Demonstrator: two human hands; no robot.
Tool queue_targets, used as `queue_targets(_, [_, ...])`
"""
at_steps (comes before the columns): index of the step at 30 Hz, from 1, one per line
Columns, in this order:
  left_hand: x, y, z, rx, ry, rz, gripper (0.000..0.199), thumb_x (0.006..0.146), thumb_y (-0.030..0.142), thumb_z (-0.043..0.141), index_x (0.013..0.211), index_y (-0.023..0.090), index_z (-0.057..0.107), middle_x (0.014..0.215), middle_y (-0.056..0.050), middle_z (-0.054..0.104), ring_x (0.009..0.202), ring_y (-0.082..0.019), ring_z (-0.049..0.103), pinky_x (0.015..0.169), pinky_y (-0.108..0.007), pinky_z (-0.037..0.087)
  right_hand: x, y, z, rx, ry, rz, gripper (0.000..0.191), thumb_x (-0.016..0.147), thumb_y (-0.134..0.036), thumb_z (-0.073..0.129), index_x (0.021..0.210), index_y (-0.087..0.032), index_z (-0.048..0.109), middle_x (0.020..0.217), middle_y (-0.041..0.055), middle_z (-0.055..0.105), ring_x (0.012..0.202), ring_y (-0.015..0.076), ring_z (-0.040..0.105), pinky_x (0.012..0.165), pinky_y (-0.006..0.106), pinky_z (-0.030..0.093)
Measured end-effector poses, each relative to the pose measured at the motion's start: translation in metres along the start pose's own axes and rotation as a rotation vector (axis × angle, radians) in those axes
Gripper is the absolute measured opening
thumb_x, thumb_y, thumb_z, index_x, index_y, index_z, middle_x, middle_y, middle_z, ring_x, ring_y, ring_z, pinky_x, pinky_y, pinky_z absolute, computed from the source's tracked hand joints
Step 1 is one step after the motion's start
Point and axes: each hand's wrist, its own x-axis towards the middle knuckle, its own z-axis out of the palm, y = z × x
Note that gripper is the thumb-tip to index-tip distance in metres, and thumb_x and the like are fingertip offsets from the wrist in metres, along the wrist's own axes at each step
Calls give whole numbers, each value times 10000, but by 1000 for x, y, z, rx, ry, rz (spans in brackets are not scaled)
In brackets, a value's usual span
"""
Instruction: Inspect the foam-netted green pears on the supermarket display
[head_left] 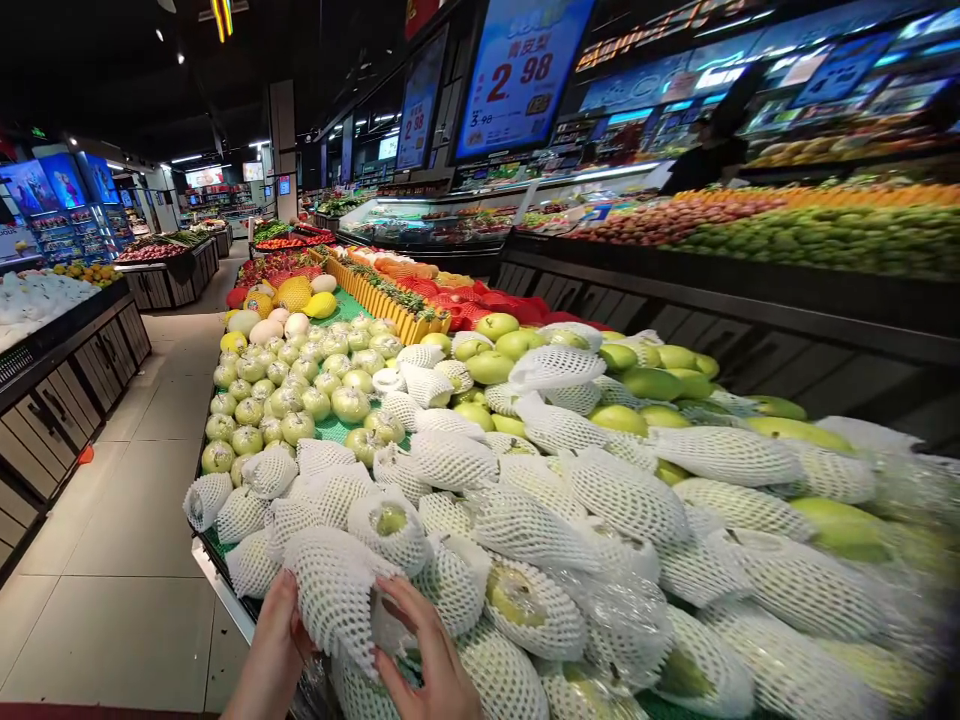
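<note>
A fruit wrapped in white foam netting (pixel 335 592) sits at the near edge of a produce display, and both my hands hold it. My left hand (pixel 271 655) grips its left side. My right hand (pixel 424 650) presses its lower right side, fingers spread on the net. Around it lie several more net-wrapped green pears (pixel 525 560). Bare green pears (pixel 495 365) are piled further back.
The display stand's front edge (pixel 221 585) runs beside a tiled aisle (pixel 127 540) on the left. Plastic-wrapped pale fruits (pixel 300 400) and melons (pixel 292 295) fill the stand further back. A price sign reading 2.98 (pixel 521 75) hangs above. Dark shelving (pixel 67 370) lines the left.
</note>
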Motion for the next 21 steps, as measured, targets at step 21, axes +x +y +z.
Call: queue_targets(21, [-13, 18, 11, 241, -22, 362, 879, 383, 566, 961, 1138, 208, 688, 1213, -173, 700, 1258, -440, 555, 1066, -462, 459, -11, 27, 28, 320, -24, 142, 664, 885, -162, 542, 1510, -293, 359, 1593, 99, 339, 1487, 294, 293, 1201, 527, 275])
